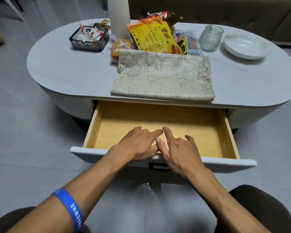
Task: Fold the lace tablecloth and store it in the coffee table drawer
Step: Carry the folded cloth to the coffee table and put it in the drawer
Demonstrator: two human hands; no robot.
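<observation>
Lace tablecloth (163,76), beige and folded into a flat rectangle, waits on the pale oval tabletop (65,71) at its near edge, directly above the drawer meant to hold it. Nearest the camera, a blue wristband (69,209) circles the left forearm. Both hands reach over the white front panel of the open, light wooden drawer (158,118): the left hand (138,145) and the right hand (180,153) hover side by side, fingers loosely spread, each grip apart and holding nothing, thumbs nearly touching. The drawer appears pulled fully out, seemingly to make room for the cloth. Beyond the fold, an orange snack bag (151,37), a dark glass ashtray (89,39), a clear textured glass jar (210,38) and a white shallow bowl (247,46) crowd the far side.
</observation>
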